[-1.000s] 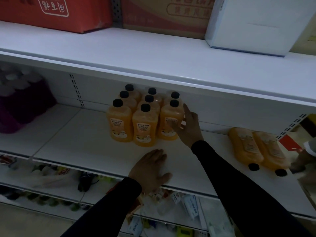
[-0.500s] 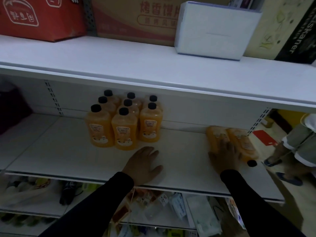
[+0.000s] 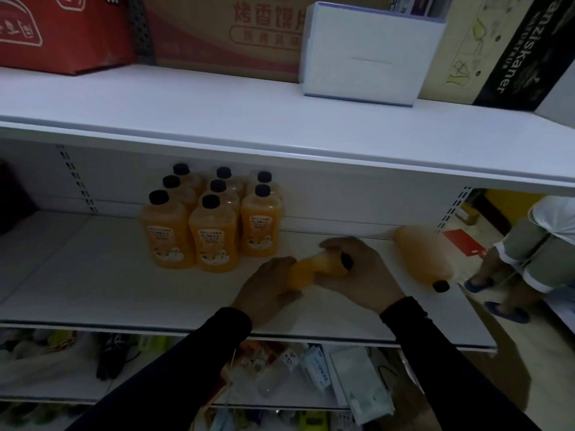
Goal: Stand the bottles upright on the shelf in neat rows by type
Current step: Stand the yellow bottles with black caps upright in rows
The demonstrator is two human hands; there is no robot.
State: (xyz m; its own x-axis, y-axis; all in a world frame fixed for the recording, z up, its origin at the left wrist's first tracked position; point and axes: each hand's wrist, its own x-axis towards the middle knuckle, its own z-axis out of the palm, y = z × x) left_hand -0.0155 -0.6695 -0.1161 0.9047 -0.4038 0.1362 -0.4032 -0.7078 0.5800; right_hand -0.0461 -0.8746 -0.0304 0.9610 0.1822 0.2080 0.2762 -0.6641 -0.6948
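head | both hands are gripping a lying orange bottle (image 3: 314, 270) above the shelf (image 3: 93, 290): left hand (image 3: 266, 290) curling round its base, right hand (image 3: 361, 269) round the cap end | advice: tip upright, slide beside standing group (image 3: 211, 225)

Orange bottles (image 3: 214, 234) with black caps (image 3: 211, 201), white shelf (image 3: 93, 287), red carton (image 3: 62, 32) above.

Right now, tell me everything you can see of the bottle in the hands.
The held bottle is orange juice in what looks like clear plastic, with a black cap. It lies tilted on its side over the shelf, cap end toward the right. The left hand grips its base; the right hand wraps the neck. Its label is hidden.
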